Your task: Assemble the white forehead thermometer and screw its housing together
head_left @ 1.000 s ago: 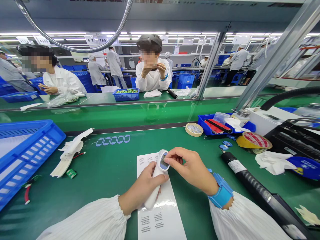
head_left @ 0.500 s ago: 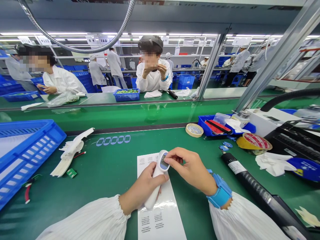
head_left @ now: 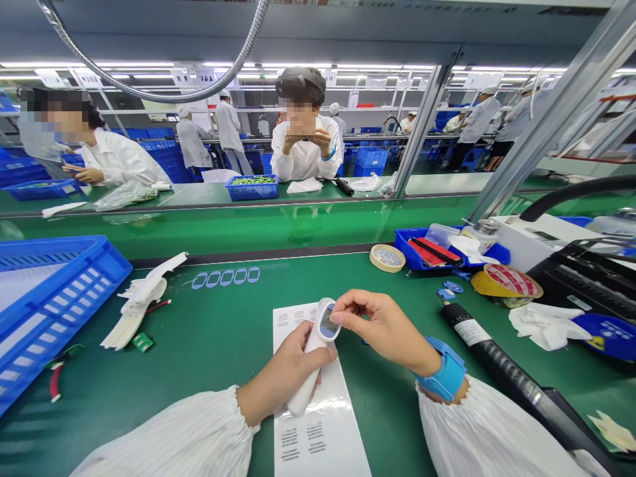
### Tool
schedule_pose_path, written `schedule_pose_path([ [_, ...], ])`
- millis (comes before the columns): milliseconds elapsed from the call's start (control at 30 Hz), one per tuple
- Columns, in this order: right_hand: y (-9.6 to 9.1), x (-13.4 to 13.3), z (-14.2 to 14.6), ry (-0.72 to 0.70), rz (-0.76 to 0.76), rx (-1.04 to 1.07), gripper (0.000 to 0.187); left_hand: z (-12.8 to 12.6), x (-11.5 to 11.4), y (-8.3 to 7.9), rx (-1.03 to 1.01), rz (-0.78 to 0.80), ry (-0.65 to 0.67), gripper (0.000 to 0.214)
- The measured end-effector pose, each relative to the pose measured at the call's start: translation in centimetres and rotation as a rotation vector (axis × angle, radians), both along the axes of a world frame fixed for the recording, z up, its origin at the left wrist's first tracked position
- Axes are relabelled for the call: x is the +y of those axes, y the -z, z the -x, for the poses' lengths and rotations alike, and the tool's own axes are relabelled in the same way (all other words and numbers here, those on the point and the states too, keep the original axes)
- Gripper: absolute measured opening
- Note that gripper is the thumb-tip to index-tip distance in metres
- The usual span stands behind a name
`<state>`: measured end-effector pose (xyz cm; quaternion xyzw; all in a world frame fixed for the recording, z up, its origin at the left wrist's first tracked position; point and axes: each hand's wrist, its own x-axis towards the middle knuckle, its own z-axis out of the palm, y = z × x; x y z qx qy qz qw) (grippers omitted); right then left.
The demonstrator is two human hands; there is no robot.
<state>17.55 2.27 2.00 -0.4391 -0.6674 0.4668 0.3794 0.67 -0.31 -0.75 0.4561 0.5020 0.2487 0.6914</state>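
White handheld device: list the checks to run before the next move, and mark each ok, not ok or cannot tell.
1. White handheld device firmly held: ok, the left hand is wrapped around its handle.
2. Screen in full view: not ok, the right hand's fingers cover part of it.
3. Fingers gripping something at the screen: cannot tell, the contact is too small to make out.
4. Blue wrist strap worn: ok, it is around the right wrist.
5. Bench bare under the device: not ok, a printed sheet lies there.
6. Black tool apart from both hands: ok, it lies off to the right.
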Motion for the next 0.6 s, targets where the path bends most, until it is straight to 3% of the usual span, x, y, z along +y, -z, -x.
schedule_pose_path([
  [300,0.01,-0.05,-0.01,-0.001,0.0,-0.017,0.013,0.08,0.02,-0.05,0.013,-0.003,0.005,0.028],
  [600,0.47,-0.33,0.19,0.034,-0.113,-0.1,0.013,-0.03,-0.01,-0.02,0.011,-0.004,-0.001,0.027],
])
